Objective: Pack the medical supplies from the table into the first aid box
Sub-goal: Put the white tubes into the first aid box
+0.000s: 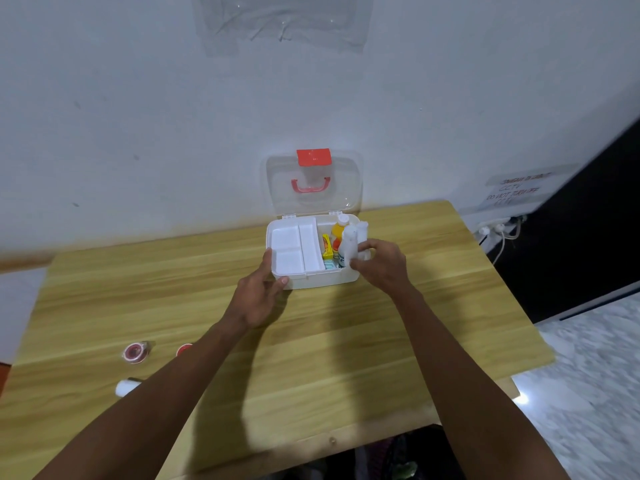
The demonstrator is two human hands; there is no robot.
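Observation:
The white first aid box (322, 279) stands open at the far middle of the wooden table (346, 341), its clear lid (313, 183) with red latch leaning against the wall. A white inner tray (294, 247) fills its left half. In the right half stand an orange bottle (338, 232) and a yellow packet (327, 249). My right hand (379, 266) grips a white bottle (348, 245) held over that right half. My left hand (261, 294) holds the box's front left corner. Two red-centred tape rolls (136, 352) (183, 348) and a white bottle (125, 386) lie at the near left.
The wall runs right behind the box. Off the table's right edge is a marble-patterned floor (588, 375), a dark panel and a power strip with cables (498, 230). The table's near edge lies under my forearms.

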